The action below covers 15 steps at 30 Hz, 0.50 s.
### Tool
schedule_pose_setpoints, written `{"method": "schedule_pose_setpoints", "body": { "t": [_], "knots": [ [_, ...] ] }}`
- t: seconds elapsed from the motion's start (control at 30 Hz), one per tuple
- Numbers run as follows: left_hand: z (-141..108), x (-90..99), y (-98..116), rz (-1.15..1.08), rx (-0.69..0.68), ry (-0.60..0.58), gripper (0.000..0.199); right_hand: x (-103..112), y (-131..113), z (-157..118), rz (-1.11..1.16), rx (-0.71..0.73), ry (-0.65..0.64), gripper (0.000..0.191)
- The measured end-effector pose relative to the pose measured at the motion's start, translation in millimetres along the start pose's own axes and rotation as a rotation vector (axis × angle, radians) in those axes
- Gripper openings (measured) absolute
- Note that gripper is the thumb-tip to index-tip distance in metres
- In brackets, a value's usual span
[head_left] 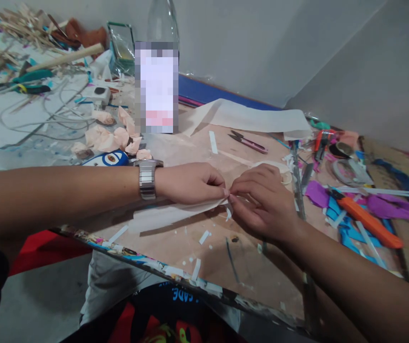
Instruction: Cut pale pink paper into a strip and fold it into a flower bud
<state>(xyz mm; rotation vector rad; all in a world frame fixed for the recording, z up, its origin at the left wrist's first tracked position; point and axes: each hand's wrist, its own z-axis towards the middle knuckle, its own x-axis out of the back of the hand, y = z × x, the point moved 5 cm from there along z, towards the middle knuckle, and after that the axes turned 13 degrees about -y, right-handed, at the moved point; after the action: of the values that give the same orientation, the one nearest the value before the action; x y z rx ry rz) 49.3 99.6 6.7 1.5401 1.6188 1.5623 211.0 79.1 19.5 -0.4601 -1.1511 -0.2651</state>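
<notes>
At the far left, green-handled pliers lie among loose cable and sticks; next come crumpled peach paper pieces and an upright phone, its screen blurred out. Near the board's front edge, the white paper strip stretches rightward to the fingertips. The left hand pinches its right end; the right hand, fingers drawn narrow, meets it there and seems to grip the same end. Paper offcuts lie below, so some cutting looks done, while the strip's pinched end appears unfinished; how much remains I cannot tell. Behind, thread snips lie unused beside a longer curved paper piece, set aside whole. At the right, an orange utility knife rests among purple scraps, held by neither hand.
</notes>
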Motion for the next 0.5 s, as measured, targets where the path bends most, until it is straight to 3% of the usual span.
{"method": "schedule_pose_setpoints", "body": {
  "t": [0.5],
  "knots": [
    [-0.2,-3.3,1.8,0.028,0.023,-0.023,0.04,-3.5,1.8,-0.9,0.007,0.008,-0.053,0.009]
  ]
}}
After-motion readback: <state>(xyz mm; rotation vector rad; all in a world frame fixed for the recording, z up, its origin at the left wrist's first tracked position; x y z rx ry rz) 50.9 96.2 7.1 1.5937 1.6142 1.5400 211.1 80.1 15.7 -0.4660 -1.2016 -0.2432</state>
